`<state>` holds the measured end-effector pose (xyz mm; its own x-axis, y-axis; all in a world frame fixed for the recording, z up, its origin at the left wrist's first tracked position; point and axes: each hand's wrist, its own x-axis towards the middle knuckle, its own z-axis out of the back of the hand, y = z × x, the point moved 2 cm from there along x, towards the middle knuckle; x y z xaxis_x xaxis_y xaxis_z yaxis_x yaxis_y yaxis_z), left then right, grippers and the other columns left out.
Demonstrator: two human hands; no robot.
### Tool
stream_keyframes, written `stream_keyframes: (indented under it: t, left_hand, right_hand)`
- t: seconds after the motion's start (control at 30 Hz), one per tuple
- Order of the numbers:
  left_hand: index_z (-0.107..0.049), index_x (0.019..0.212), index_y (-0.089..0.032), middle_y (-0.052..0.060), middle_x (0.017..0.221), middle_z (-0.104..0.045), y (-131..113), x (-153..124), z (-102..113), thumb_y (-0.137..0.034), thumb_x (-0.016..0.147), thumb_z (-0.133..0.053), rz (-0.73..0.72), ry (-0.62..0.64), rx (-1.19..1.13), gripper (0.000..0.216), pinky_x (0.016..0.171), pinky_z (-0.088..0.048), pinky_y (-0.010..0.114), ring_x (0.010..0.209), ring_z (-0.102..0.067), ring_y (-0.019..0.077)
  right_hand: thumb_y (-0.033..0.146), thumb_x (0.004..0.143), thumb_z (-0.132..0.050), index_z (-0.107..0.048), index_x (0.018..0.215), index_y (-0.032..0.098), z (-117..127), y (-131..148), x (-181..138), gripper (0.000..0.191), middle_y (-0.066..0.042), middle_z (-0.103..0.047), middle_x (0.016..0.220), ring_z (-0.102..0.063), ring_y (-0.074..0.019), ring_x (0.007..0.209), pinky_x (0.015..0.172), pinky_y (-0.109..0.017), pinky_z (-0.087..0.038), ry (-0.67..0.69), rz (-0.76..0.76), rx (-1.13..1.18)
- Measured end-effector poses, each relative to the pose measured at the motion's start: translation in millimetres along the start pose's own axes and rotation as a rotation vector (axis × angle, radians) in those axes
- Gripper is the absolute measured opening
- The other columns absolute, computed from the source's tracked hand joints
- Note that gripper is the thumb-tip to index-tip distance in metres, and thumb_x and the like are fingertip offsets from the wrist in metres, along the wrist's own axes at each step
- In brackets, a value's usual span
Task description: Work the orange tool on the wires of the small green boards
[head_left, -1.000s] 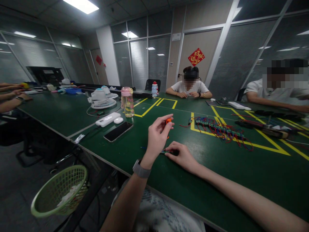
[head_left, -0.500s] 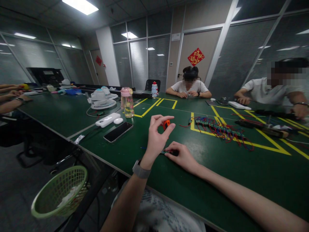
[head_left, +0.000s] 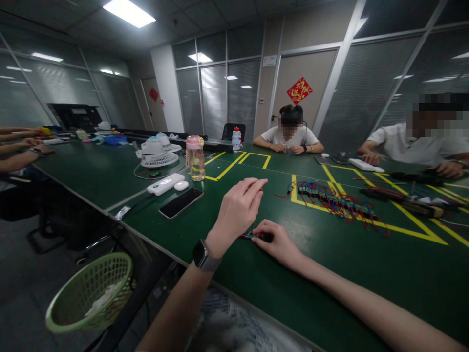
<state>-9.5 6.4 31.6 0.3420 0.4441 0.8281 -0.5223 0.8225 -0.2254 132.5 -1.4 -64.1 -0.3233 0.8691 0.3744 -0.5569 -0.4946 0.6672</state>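
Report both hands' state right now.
Left hand: closed on an orange item, mostly hidden by the hand.
Right hand: closed, holding a small circuit board.

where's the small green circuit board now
In the head view, the small green circuit board is below centre, held by the right hand, just below the left hand.

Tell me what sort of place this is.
Probably an office or meeting room used as an electronics workspace: glass partitions line the walls, and a long green table bears yellow tape outlines and a row of wired circuit boards.
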Motion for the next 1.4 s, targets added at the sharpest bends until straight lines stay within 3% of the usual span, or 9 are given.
stream_keyframes:
  t: [0.23,0.4,0.57,0.73,0.93,1.27,1.4]
  left_hand:
    - [-0.047,0.125,-0.009,0.014,0.111,-0.060,8,7,-6,-0.020,0.092,-0.033,-0.349,0.103,0.425,0.037,0.085,-0.044,0.038,0.100,-0.056,0.0239]
    - [-0.047,0.124,-0.010,0.014,0.113,-0.059,-6,8,-8,-0.018,0.092,-0.031,-0.568,0.162,0.463,0.036,0.086,-0.043,0.037,0.100,-0.056,0.0222]
    - [-0.048,0.123,-0.009,0.014,0.111,-0.060,-18,8,-8,-0.017,0.092,-0.031,-0.656,0.193,0.442,0.036,0.089,-0.042,0.037,0.101,-0.056,0.0219]
    - [-0.050,0.121,-0.013,0.013,0.110,-0.061,-17,7,-16,-0.017,0.092,-0.032,-0.640,0.171,0.362,0.034,0.090,-0.042,0.038,0.101,-0.057,0.0216]
    - [-0.051,0.120,-0.014,0.012,0.106,-0.062,-14,3,-31,-0.018,0.092,-0.034,-0.565,0.046,0.273,0.034,0.089,-0.043,0.039,0.101,-0.058,0.0216]
    - [-0.053,0.119,-0.015,0.013,0.117,-0.059,-25,0,-28,-0.016,0.092,-0.035,-0.482,0.069,0.220,0.033,0.097,-0.042,0.040,0.113,-0.053,0.0216]
    - [-0.052,0.121,-0.015,0.011,0.118,-0.059,-27,0,-27,-0.014,0.092,-0.035,-0.329,0.088,-0.039,0.034,0.094,-0.046,0.034,0.108,-0.055,0.0171]
  right_hand:
    - [0.020,0.077,-0.061,-0.070,0.082,0.017,-1,-2,0,0.011,-0.005,-0.063,0.079,-0.059,-0.0154,0.071,0.066,-0.028,-0.048,-0.002,0.008,-0.014]
    - [0.020,0.076,-0.061,-0.070,0.078,0.017,-2,-1,1,0.009,-0.006,-0.066,0.080,-0.061,-0.0171,0.072,0.067,-0.029,-0.049,-0.025,0.016,-0.032]
    - [0.021,0.074,-0.063,-0.070,0.077,0.016,-4,-4,1,0.010,-0.006,-0.069,0.076,-0.062,-0.0194,0.069,0.063,-0.030,-0.050,-0.055,-0.013,-0.042]
    - [0.023,0.073,-0.063,-0.068,0.075,0.014,-4,-4,1,0.011,-0.008,-0.070,0.077,-0.064,-0.0218,0.072,0.066,-0.033,-0.052,-0.075,-0.036,-0.034]
    - [0.022,0.074,-0.062,-0.067,0.076,0.013,-3,0,-1,0.011,-0.009,-0.071,0.079,-0.065,-0.0228,0.075,0.067,-0.034,-0.053,-0.077,-0.038,-0.007]
    - [0.019,0.069,-0.063,-0.065,0.092,0.015,-3,0,-1,0.024,-0.009,-0.070,0.085,-0.064,-0.0259,0.084,0.069,-0.035,-0.054,-0.108,-0.017,0.005]
    - [0.019,0.071,-0.061,-0.066,0.089,0.015,-1,-1,0,0.018,-0.008,-0.069,0.081,-0.064,-0.0242,0.082,0.067,-0.033,-0.053,-0.094,0.008,0.004]
